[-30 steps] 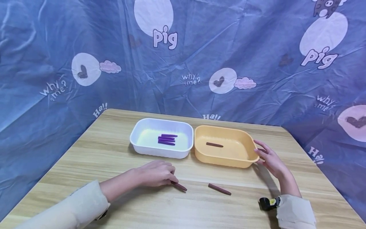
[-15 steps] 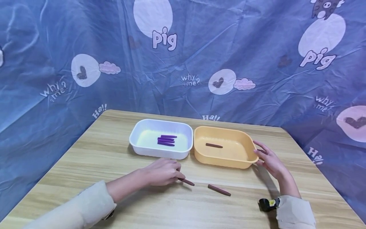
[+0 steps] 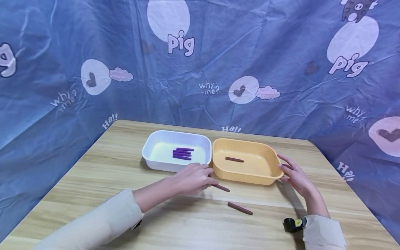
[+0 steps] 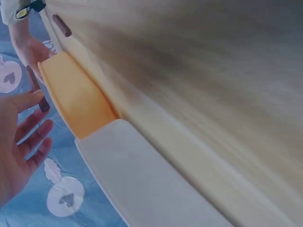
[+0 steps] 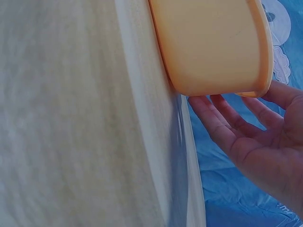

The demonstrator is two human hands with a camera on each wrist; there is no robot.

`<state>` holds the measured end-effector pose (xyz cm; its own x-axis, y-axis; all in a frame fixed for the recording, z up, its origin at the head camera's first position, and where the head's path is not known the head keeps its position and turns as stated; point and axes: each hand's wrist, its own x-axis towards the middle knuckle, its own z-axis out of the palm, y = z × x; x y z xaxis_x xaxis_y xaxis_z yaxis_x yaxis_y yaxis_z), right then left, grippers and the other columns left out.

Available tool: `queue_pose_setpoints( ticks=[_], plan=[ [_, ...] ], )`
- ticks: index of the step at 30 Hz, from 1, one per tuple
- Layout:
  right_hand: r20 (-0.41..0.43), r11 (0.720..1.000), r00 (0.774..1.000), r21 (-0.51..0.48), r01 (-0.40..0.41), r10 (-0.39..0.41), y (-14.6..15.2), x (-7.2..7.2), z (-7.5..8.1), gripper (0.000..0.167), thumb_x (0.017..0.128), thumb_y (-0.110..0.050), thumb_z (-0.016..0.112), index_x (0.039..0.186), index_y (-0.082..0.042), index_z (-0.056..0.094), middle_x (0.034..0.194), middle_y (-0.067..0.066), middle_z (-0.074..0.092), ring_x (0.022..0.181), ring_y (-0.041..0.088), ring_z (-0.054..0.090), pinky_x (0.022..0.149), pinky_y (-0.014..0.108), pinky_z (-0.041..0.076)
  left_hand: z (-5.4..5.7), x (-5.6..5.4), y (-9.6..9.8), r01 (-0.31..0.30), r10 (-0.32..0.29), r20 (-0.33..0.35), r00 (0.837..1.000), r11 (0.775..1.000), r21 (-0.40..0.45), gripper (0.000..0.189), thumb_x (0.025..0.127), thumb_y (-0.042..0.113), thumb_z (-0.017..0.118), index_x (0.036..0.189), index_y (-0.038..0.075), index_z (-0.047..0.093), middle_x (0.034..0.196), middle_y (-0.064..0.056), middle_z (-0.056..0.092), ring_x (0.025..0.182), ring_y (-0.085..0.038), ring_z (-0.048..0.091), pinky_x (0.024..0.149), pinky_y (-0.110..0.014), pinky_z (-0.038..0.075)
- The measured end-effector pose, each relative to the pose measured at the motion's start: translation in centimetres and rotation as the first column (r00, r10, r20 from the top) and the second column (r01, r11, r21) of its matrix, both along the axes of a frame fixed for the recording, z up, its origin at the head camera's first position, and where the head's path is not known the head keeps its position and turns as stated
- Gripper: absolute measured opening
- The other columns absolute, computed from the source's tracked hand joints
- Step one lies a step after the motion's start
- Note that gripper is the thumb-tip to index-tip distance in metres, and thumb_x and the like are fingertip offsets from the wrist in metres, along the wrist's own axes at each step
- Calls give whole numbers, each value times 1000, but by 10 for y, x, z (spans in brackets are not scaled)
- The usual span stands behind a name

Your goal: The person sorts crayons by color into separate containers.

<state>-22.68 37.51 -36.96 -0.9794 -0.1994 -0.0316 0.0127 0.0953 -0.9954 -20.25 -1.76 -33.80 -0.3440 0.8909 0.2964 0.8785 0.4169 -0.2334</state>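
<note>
In the head view, my left hand (image 3: pixel 193 178) pinches a brown crayon (image 3: pixel 220 188) by one end, just in front of the yellow-orange tub and above the table. The left wrist view shows this held crayon (image 4: pixel 38 90) at the thumb, the other fingers loosely spread. My right hand (image 3: pixel 297 177) holds the right end of the yellow-orange tub (image 3: pixel 243 176); in the right wrist view, a digit lies at the rim and other fingertips are against the outer wall. One brown crayon (image 3: pixel 234 159) lies inside that tub. Another brown crayon (image 3: pixel 240 208) lies on the table in front.
A white tub (image 3: pixel 168 165) stands against the left side of the yellow-orange one, with several purple crayons (image 3: pixel 182 153) in it. Both are on a wood-grain table (image 3: pixel 200 225). A blue printed cloth (image 3: pixel 200 62) hangs behind the table.
My left hand has moved right and away from me, carrying the brown crayon up from the table toward the yellow-orange tub. My right hand stays at the tub's end.
</note>
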Motion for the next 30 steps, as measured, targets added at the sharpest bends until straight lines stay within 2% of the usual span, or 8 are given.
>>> queue_pose_setpoints(
  ticks=[5,14,18,23,30],
  plan=[
    [5,1000,1000,15,9,-9,0,0,-1,54,98,-15,45,144,-7,19,111,1,49,93,12,58,76,26,51,8,-6,16,7,-5,-46,999,999,43,26,87,18,60,107,30,70,82,6,56,72,-9,50,53,-19,41],
    [4,1000,1000,16,11,-12,1,0,-1,55,98,-16,45,145,-7,18,111,1,49,94,12,58,76,26,51,19,-18,40,-34,39,-42,998,993,110,24,86,19,62,106,29,71,84,7,59,73,-8,52,52,-17,42],
    [7,1000,1000,19,12,-12,1,0,0,56,98,-17,46,145,-7,18,113,4,47,95,13,57,77,26,51,19,-27,49,-67,74,-48,996,990,126,26,85,19,62,106,31,70,81,7,58,70,-9,52,49,-18,41],
    [21,1000,1000,23,17,-18,1,0,1,59,98,-17,45,146,-5,14,116,10,43,96,13,57,78,26,51,17,-39,59,-117,120,-22,993,987,107,30,86,18,59,110,34,68,76,4,55,66,-11,49,46,-19,40],
    [25,1000,1000,25,17,-18,2,-1,-1,60,98,-18,45,146,-4,12,121,16,39,96,14,57,78,26,51,14,-53,70,-179,180,-1,984,980,91,25,87,21,61,107,33,70,79,6,57,70,-10,50,50,-20,41]
  ],
)
